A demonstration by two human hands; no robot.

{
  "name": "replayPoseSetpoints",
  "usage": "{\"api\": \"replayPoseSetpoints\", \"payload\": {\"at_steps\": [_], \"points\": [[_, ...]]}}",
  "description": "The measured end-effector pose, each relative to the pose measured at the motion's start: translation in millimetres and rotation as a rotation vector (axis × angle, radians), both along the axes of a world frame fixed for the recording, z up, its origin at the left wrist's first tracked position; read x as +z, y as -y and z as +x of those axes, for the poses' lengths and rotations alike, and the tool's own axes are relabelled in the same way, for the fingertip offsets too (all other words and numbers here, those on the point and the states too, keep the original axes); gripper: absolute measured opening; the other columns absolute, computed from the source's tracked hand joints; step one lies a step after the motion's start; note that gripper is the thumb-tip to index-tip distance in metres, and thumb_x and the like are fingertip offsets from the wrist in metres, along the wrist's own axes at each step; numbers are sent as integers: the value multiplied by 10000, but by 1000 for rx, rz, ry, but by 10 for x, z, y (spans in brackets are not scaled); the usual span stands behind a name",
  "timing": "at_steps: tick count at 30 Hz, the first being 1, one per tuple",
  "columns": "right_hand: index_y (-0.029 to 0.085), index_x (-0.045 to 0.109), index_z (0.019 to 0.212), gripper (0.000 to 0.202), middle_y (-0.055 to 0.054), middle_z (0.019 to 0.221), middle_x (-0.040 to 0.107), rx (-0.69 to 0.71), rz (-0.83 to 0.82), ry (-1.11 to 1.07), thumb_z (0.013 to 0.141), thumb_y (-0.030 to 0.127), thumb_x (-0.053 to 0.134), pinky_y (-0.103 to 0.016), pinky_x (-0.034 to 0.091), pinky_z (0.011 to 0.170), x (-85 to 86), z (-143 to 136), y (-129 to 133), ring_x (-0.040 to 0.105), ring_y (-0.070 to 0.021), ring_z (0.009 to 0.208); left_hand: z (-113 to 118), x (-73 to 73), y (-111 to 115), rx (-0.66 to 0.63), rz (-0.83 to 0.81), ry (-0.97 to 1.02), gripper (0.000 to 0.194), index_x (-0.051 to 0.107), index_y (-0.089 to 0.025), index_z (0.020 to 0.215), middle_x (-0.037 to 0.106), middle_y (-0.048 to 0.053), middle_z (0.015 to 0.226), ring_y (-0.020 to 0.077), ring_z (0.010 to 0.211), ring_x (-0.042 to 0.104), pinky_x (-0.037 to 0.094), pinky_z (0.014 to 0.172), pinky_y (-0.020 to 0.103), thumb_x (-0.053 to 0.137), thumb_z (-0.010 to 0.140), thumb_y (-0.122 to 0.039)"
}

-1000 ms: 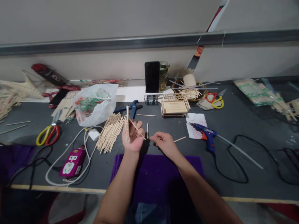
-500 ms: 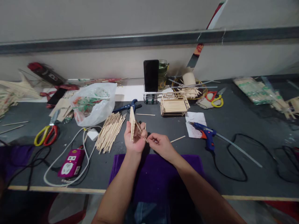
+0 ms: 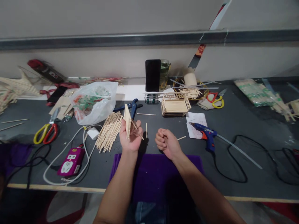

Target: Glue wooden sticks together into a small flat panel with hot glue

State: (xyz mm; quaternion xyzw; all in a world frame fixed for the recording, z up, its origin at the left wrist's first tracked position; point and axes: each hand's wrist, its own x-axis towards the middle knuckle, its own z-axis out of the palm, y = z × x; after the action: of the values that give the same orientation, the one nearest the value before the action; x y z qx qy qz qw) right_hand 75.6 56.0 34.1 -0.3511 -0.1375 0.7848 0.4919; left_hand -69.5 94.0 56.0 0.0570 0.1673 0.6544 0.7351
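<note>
Left hand (image 3: 132,141): palm turned up, fingers bent round the work, grasping it above the table.
Stick panel (image 3: 127,121): in the left hand, stood on edge, made of pale wooden sticks set side by side; thin pieces slant off it across the fingers.
Right hand (image 3: 167,143): apart from the left, fingers curled toward the palm; cannot tell whether anything small is pinched inside.
Short stick (image 3: 146,130): on the dark table (image 3: 224,124), between the hands.
Second stick (image 3: 181,138): just beside the right hand, outer side.
Stick pile (image 3: 109,132): loose heap just left of the left hand.
Blue cutter (image 3: 134,108): beyond the left hand, partly hidden by the panel.
Stick-built model (image 3: 175,107): beyond the right hand, near the phone (image 3: 153,75).
Glue gun (image 3: 208,134): lying right of the right hand, nozzle over a paper sheet (image 3: 197,117); small red light lit.
Purple cloth (image 3: 149,177): beneath the forearms.
</note>
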Motion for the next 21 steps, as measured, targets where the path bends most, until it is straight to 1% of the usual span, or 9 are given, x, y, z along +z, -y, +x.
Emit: {"api": "replayPoseSetpoints", "payload": {"at_steps": [3, 5, 9, 11, 13, 15, 16, 19, 21], "points": [[207, 330, 560, 348, 105, 449, 299, -35, 39, -1, 732, 330, 607, -156, 126, 329, 33, 90, -30, 180, -24, 349, -58, -1, -76, 34, -43, -109, 405, 586, -162, 732, 482, -11, 511, 87, 441, 375, 243, 366, 184, 365, 983, -391], [200, 364, 574, 361, 90, 479, 380, -98, 88, 82, 746, 363, 636, -152, 152, 338, 46, 112, -51, 229, -21, 358, -86, -15, -122, 90, -86, -168, 378, 613, -171, 801, 563, -7, 580, 75, 414, 376, 242, 355, 189, 365, 981, -393], [188, 517, 705, 144, 34, 633, 581, -96, 151, 246, 650, 228, 644, -149, 175, 354, 44, 115, -132, 319, -31, 406, -75, -45, -181, 247, -190, -278, 354, 651, -186, 888, 649, -10, 668, 68, 410, 446, 263, 349, 183, 364, 984, -372], [193, 544, 757, 152, 65, 569, 526, -50, 143, 294, 610, 174, 576, -156, 156, 362, 23, 110, -190, 269, -35, 391, -37, -60, -197, 349, -244, -345, 335, 674, -177, 950, 690, 7, 733, 79, 490, 544, 370, 411, 178, 394, 976, -358], [196, 539, 731, 115, 98, 480, 394, -2, 152, 403, 625, 175, 502, -170, 127, 374, -9, 94, -245, 201, -41, 374, 3, -84, -210, 452, -269, -417, 318, 685, -161, 1016, 727, 39, 859, 102, 677, 649, 488, 582, 184, 431, 965, -345], [198, 526, 678, 86, 93, 455, 330, 50, 222, 639, 678, 182, 441, -187, 159, 393, -42, 58, -280, 221, -59, 376, 29, -120, -220, 509, -263, -481, 314, 686, -152, 1062, 733, 66, 979, 128, 879, 679, 514, 770, 204, 458, 957, -341], [198, 530, 668, 117, 78, 464, 357, 80, 286, 803, 708, 177, 421, -197, 210, 416, -55, 30, -285, 284, -72, 392, 34, -142, -225, 511, -254, -509, 314, 688, -148, 1066, 731, 74, 1006, 138, 942, 675, 507, 830, 215, 469, 953, -343], [194, 584, 763, 167, 1, 607, 570, 228, 494, 1328, 798, 164, 423, -245, 356, 568, -68, -93, -251, 534, -137, 580, 27, -208, -237, 476, -243, -564, 310, 705, -134, 1001, 736, 87, 987, 154, 987, 674, 492, 896, 230, 488, 947, -350], [186, 599, 898, 150, -55, 740, 667, 383, 547, 1587, 860, 226, 459, -282, 387, 643, -60, -193, -196, 618, -194, 708, 23, -245, -244, 458, -254, -565, 308, 707, -130, 955, 739, 86, 961, 155, 969, 681, 494, 898, 232, 489, 947, -347]]}}
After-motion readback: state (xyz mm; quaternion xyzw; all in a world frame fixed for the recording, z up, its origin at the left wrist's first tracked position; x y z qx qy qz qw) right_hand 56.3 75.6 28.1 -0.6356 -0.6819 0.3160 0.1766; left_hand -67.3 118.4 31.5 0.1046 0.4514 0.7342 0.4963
